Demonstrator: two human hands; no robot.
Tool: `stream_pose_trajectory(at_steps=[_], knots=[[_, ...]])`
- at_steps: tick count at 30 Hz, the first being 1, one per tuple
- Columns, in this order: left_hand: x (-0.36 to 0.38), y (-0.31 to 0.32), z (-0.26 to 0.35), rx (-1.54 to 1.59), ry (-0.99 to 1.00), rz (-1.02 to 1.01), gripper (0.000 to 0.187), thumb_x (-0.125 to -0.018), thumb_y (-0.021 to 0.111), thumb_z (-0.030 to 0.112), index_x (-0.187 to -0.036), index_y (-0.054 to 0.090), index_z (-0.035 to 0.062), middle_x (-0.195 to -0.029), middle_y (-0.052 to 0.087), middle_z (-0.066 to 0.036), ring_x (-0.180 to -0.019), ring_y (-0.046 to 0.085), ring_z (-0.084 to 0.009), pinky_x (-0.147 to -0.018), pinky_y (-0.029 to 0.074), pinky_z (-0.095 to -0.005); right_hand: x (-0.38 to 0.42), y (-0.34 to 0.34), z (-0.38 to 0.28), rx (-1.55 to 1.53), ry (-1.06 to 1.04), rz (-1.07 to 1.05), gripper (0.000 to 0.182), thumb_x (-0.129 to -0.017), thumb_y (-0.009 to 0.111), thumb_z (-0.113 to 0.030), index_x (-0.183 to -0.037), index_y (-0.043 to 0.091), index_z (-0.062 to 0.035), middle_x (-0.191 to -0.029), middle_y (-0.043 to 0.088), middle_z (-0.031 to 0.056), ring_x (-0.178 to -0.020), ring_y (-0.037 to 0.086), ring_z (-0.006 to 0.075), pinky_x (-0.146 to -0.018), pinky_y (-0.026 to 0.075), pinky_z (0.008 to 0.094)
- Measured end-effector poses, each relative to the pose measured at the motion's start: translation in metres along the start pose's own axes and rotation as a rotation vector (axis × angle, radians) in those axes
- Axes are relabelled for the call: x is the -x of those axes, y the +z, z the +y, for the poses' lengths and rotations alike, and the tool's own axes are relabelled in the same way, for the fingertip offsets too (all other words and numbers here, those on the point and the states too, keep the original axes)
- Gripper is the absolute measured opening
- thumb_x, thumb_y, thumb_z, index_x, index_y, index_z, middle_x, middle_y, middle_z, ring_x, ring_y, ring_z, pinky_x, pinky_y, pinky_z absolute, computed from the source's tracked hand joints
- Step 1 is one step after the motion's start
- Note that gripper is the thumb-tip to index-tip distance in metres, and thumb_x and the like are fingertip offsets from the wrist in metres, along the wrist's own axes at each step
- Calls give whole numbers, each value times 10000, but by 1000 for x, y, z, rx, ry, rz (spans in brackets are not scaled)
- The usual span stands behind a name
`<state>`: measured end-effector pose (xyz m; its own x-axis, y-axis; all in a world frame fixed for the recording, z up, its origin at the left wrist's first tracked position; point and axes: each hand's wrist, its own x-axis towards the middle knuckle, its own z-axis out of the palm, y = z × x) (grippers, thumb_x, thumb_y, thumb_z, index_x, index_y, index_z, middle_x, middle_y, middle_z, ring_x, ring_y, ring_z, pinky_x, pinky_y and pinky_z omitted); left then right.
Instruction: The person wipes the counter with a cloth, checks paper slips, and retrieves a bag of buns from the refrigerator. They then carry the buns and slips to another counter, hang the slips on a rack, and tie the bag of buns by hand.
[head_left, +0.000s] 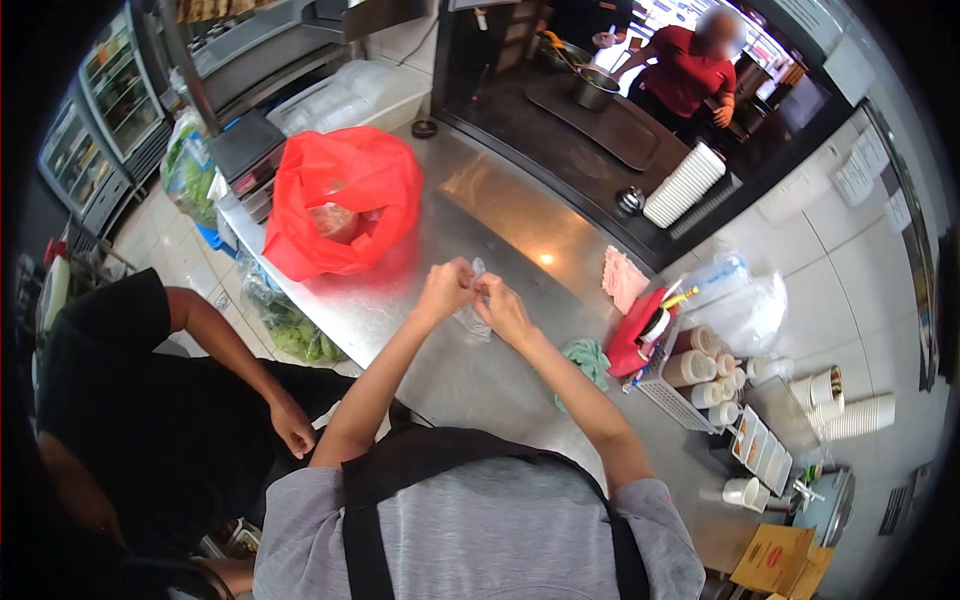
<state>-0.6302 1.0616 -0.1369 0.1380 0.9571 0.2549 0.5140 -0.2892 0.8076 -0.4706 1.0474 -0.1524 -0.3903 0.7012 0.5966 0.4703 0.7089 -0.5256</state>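
My left hand (pixel 448 288) and my right hand (pixel 504 307) meet over the steel counter (pixel 450 375), fingers closed in a pinch. Between them is a small clear plastic bag (pixel 473 322), gripped near its top, its lower part hanging down to the counter. Whether anything is inside the bag I cannot make out. To the left of my hands stands a large red bag (pixel 290 215), its mouth open, with a clear wrapped packet (pixel 336 222) showing inside.
A person in black (pixel 160 400) stands close at my left. Right of my hands lie a green cloth (pixel 585 366) and a pink cloth (pixel 624 280), beside a basket of bottles (pixel 690 368). Stacked white cups (pixel 685 187) stand on the pass-through ledge, with a person in red (pixel 685 65) beyond.
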Motion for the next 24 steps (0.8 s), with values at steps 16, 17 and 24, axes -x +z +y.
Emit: stream_pose_trajectory(at_steps=[16, 17, 24], knots=[[-10, -9, -1, 168, -270, -105, 287, -610, 752, 176, -804, 663, -16, -740, 685, -104, -692, 661, -154, -633, 514, -272, -10, 2, -9, 230, -95, -71, 380, -738, 584, -8, -1060, 390, -61, -898, 576, 137, -829, 601, 327, -617, 516, 430], [-10, -9, 0, 152, -276, -101, 292, -608, 752, 184, -802, 665, -16, -740, 685, -103, -692, 661, -152, -634, 514, -270, -10, 2, -8, 224, -65, -93, 387, -742, 578, -10, -1073, 384, -61, -905, 573, 140, -838, 598, 330, -621, 515, 433], [-8, -9, 0, 334, -318, -133, 259, -611, 734, 138, -804, 664, -20, -732, 681, -88, -675, 649, -136, -626, 508, -267, -12, -2, -12, 148, -50, -60, 412, -736, 592, 12, -1085, 382, -58, -891, 595, 158, -812, 610, 357, -624, 503, 428]])
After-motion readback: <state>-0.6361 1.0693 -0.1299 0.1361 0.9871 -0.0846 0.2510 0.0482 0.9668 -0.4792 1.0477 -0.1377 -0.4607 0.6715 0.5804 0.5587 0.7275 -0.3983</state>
